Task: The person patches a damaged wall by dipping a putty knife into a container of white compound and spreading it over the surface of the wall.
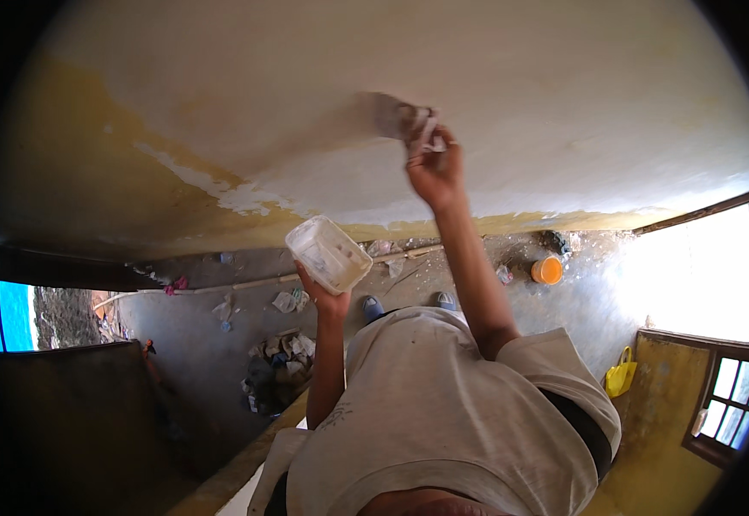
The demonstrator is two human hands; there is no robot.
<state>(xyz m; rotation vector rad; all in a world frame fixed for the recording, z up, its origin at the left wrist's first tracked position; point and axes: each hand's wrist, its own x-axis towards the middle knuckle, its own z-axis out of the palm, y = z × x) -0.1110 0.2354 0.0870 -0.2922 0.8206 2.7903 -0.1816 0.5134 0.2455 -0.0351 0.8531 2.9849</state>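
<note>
My right hand (437, 172) is raised to the wall (555, 138), fingers wrapped round the handle of a putty knife (388, 116). Whitish stuff or a rag covers part of that handle. The knife's wide blade points left against the wall and is blurred. Lower and to the left, my left hand (330, 301) grips a white rectangular plastic tub (331, 254) from below, its open side tilted toward me. Pale smears coat the inside of the tub. Most of the wall bears a whitish coat, with yellow-brown paint showing at the left and along the bottom.
On the floor lie a long pole (262, 282), crumpled plastic bags (288, 300) and a heap of rubbish (280, 365). An orange bucket (547, 271) stands right of my feet. A yellow bag (621, 373) rests by the right wall, near a bright doorway (692, 267).
</note>
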